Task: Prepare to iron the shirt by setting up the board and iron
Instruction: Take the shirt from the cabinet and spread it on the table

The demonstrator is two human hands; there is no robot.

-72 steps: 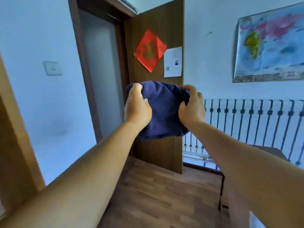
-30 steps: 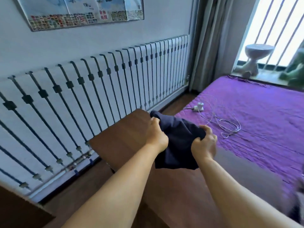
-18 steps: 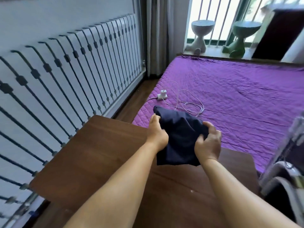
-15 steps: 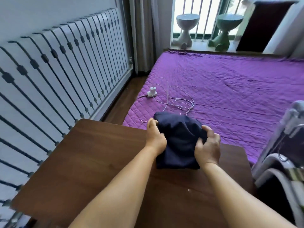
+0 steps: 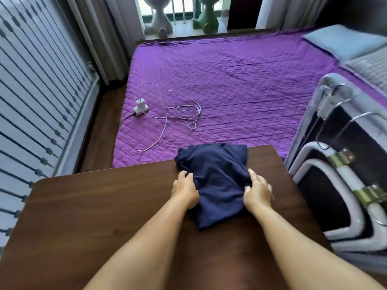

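Observation:
A folded dark blue shirt [image 5: 217, 181] lies on the far right part of a dark brown wooden table [image 5: 94, 216]. My left hand [image 5: 184, 190] grips the shirt's left edge, fingers curled into the cloth. On the shirt's right edge rests my right hand [image 5: 258, 191], fingers pinching the fabric. The shirt's far end reaches the table's far edge. No iron is visible in this view.
Beyond the table is a bed with a purple quilt [image 5: 240, 84], where a white charger and cable [image 5: 159, 107] lie. A folded frame with white tubes and metal clips [image 5: 339, 185] stands at the right. A barred radiator cover [image 5: 37, 91] lines the left wall.
I turned from the door toward the bed, carrying the shirt in both hands. The shirt came down from mid-air and now rests on the table.

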